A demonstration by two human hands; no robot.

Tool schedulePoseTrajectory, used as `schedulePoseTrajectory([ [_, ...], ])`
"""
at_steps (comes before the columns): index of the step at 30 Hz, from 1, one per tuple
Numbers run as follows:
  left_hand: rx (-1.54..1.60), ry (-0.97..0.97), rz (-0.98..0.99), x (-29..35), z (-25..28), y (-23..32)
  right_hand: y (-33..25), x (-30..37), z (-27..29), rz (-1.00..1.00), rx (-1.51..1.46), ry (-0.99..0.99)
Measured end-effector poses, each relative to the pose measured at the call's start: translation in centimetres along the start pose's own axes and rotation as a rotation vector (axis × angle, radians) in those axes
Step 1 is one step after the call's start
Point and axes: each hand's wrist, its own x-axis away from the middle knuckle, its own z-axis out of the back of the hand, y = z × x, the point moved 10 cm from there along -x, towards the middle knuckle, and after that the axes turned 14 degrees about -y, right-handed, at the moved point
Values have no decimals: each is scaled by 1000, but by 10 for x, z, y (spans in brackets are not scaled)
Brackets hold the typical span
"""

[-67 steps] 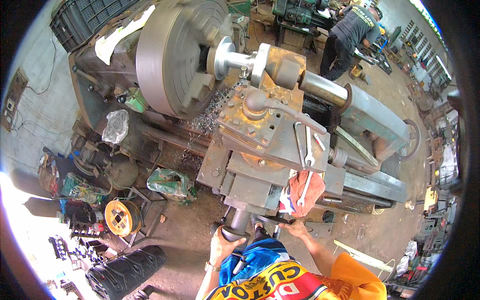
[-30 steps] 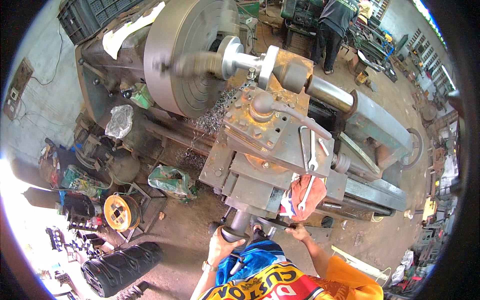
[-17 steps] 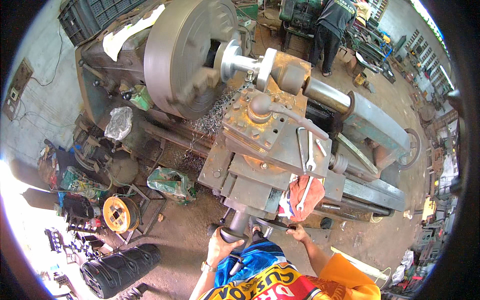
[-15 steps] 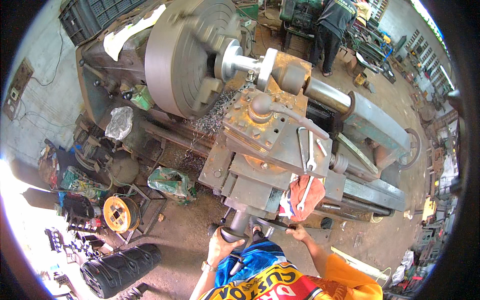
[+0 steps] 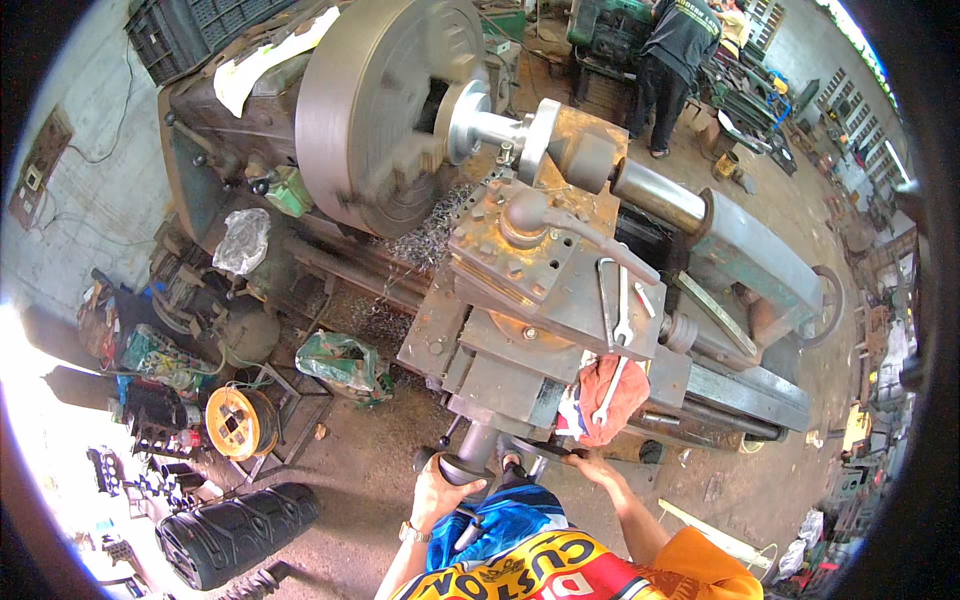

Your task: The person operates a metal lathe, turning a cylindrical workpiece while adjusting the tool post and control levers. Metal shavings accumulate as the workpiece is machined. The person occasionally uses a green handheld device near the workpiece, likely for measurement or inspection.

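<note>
At lathe apron: left hand (image 5: pixel 438 492) fingers wrapped on dark handwheel (image 5: pixel 462 466), right hand (image 5: pixel 592 467) gripping crank handle (image 5: pixel 545 452) under red rag (image 5: pixel 608 398). Feed slow, even; sleeves clear of spinning chuck (image 5: pixel 375 105).

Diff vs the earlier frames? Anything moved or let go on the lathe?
The chuck keeps spinning, blurred, with the shiny workpiece in it. No grip change: the left hand stays on the crank handle, the right hand on the handle by the red rag. Wrenches and the distant person stay put.
</note>
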Motion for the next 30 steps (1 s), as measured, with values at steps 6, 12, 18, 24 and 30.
schedulePoseTrajectory([
  [6,-12,5,-16,-3,1,-1,-53,3,-17,-162,257,-82],
  [12,-8,27,-3,0,5,1,-35,-7,-14,-148,206,-30],
  [18,12,-18,36,2,4,0,-39,-8,-15,-166,245,27],
  [24,28,-33,28,-4,0,-8,-20,-13,-5,-259,353,120],
  [30,-66,15,-34,-5,-2,-12,-13,-23,-9,-111,203,82],
])
